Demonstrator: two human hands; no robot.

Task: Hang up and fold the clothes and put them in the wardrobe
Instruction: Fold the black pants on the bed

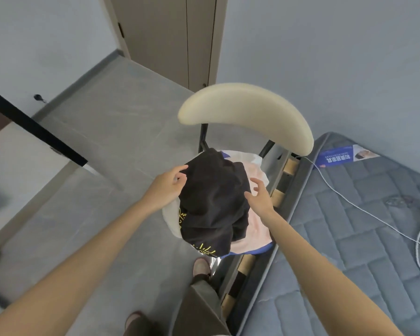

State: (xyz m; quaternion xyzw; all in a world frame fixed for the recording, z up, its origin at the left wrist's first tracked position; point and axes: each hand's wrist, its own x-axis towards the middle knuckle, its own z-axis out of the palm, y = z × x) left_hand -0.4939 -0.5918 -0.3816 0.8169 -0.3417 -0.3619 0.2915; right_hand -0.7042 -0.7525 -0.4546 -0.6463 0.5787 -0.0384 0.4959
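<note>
Item 1. Black cloth garment with yellow printed lines [214, 204]: lies crumpled on top of the pile on the chair seat, its lower part hanging over the seat's near edge. It sits between the two hands.

Item 2. Left hand [166, 186]: at the black garment's upper left edge, fingers curled in, thumb and fingertips pinching the fabric.

Item 3. Right hand [260, 195]: at the garment's right side, fingers spread and loosely bent, holding nothing. The thumb is at the black cloth; whether it touches cannot be told.

Item 4. Pale pink garment with blue trim [257, 229]: under the black one, showing on the right and at the near right corner of the seat.

Item 5. White garment [170, 218]: lowest visible layer, showing at the left of the pile and behind it.

Item 6. Chair with curved cream padded backrest and black metal frame [247, 112]: stands just beside the bed, backrest on the far side from the person.

Item 7. Grey quilted mattress [361, 226]: to the right, with a blue printed label [337, 157] near its far corner and thin white cables [349, 202] lying across it. Wooden bed slats [246, 263] show along its edge.

Item 8. Room: grey tiled floor [102, 146], pale grey walls [325, 57], tall beige door panels [165, 37] in the far corner, a black bar [34, 128] at the left
</note>
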